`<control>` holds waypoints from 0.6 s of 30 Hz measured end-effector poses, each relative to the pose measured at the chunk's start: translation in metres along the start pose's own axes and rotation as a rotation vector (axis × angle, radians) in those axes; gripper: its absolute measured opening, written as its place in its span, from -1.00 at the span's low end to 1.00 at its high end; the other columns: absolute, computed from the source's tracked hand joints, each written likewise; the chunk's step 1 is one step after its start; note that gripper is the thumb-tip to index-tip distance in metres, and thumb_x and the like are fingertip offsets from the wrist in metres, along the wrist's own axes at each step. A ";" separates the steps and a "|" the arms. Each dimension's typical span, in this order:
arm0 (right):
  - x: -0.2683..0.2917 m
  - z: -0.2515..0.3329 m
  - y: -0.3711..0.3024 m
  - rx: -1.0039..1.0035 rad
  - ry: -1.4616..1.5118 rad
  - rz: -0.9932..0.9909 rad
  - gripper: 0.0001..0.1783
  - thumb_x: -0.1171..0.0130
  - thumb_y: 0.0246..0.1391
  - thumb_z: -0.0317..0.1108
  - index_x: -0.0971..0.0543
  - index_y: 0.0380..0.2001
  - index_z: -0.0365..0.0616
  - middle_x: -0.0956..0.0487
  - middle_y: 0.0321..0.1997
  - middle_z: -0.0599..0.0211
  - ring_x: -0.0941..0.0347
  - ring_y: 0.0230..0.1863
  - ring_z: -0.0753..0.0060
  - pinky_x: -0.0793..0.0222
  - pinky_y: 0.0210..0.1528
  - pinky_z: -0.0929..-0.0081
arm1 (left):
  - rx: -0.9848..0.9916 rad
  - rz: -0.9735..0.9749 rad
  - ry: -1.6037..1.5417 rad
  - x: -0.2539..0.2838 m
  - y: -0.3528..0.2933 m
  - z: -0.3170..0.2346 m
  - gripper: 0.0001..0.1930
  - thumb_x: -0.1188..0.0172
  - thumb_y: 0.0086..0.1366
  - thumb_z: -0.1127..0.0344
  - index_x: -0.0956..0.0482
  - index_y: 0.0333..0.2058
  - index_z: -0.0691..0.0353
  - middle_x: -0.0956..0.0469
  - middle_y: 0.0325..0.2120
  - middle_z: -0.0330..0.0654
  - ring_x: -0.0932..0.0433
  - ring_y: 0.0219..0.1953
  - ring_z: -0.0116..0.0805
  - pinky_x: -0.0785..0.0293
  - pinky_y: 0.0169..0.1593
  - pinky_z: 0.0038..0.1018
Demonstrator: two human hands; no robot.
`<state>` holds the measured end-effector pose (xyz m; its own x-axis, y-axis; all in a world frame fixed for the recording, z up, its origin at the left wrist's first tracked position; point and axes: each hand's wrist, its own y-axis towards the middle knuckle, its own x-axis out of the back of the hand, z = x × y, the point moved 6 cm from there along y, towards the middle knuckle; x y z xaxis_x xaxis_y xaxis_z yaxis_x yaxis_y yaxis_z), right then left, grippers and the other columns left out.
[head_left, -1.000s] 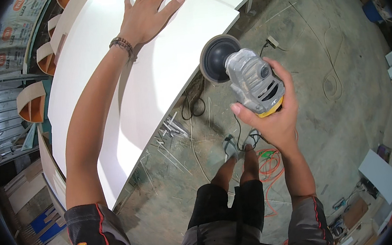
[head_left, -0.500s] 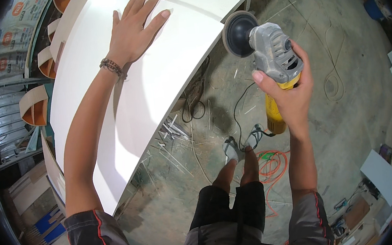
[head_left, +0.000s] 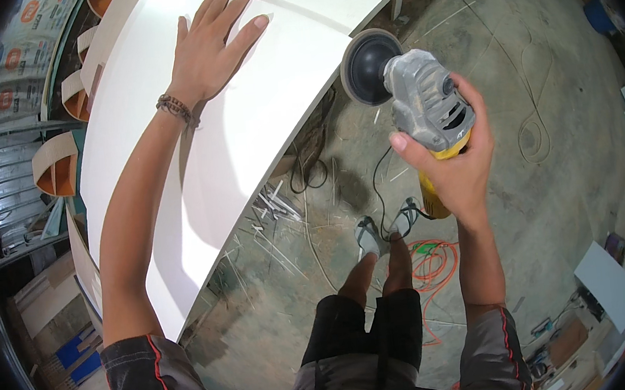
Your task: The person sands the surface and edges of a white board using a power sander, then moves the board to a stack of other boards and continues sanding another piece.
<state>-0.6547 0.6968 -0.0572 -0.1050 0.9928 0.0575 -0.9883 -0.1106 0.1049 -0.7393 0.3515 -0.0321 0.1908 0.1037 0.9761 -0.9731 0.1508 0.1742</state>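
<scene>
I am standing in a workshop. The floor is bare, dusty concrete strewn with thin white offcuts, and an orange cord lies coiled on it near my feet. My right grip holds a power tool with a round pad, beside a large white panel. Curved wooden pieces line its far side; a loose pale board lies off to my right.

Right hand has carried the grinder farther along the white panel, up to the step in its right edge. Versus half a second ago, disc is slightly left and nearer. Yellow body, mostly hidden at first, now shows left of the wrist.
</scene>
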 end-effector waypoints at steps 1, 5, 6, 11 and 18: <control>-0.001 0.000 -0.003 0.030 -0.012 0.005 -0.04 -0.66 -0.18 -0.32 -0.35 0.27 -0.31 -0.53 0.14 0.10 -0.53 0.12 0.33 -0.46 0.18 0.37 | 0.003 -0.002 -0.001 0.000 0.000 0.000 -0.31 0.17 0.43 -0.40 -0.30 0.42 -0.29 -0.16 0.49 -0.25 0.00 0.55 -0.15 0.23 0.53 0.25; -0.012 0.002 -0.022 0.094 -0.060 0.058 0.02 -0.67 -0.20 -0.23 -0.35 0.30 -0.29 -0.58 0.12 0.05 -0.58 0.10 0.28 -0.51 0.15 0.34 | 0.004 -0.016 0.005 -0.001 -0.001 -0.003 -0.29 0.18 0.43 -0.42 -0.28 0.43 -0.28 -0.16 0.49 -0.25 -0.02 0.55 -0.15 0.20 0.54 0.20; -0.016 0.004 -0.028 0.096 -0.068 0.081 0.03 -0.68 -0.21 -0.20 -0.35 0.31 -0.28 -0.59 0.11 0.03 -0.60 0.09 0.26 -0.52 0.14 0.34 | 0.010 -0.019 -0.014 0.001 -0.002 -0.003 -0.30 0.17 0.43 -0.40 -0.28 0.43 -0.27 -0.16 0.49 -0.24 -0.04 0.54 -0.14 0.19 0.54 0.19; -0.024 0.015 -0.055 0.108 -0.164 0.172 0.04 -0.68 -0.22 -0.08 -0.38 0.28 -0.28 -0.63 0.07 -0.01 -0.65 0.05 0.17 -0.58 0.08 0.29 | 0.065 -0.111 -0.230 0.006 -0.002 -0.003 -0.35 0.04 0.47 -0.25 -0.30 0.43 -0.15 -0.20 0.47 -0.13 -0.14 0.50 -0.08 0.15 0.55 0.08; 0.020 0.055 -0.072 0.023 -0.116 0.036 0.01 -0.67 -0.21 -0.26 -0.35 0.30 -0.32 -0.54 0.14 0.03 -0.54 0.11 0.23 -0.46 0.17 0.33 | 0.248 -0.142 -0.304 0.012 -0.051 -0.008 -0.46 -0.01 0.53 0.04 -0.37 0.37 0.13 -0.30 0.40 -0.01 -0.18 0.48 -0.03 0.07 0.54 -0.06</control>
<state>-0.5799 0.7223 -0.0086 -0.1254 0.9764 0.1759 -0.9812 -0.1483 0.1236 -0.6864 0.3534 -0.0301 0.3147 -0.2021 0.9274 -0.9486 -0.1023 0.2996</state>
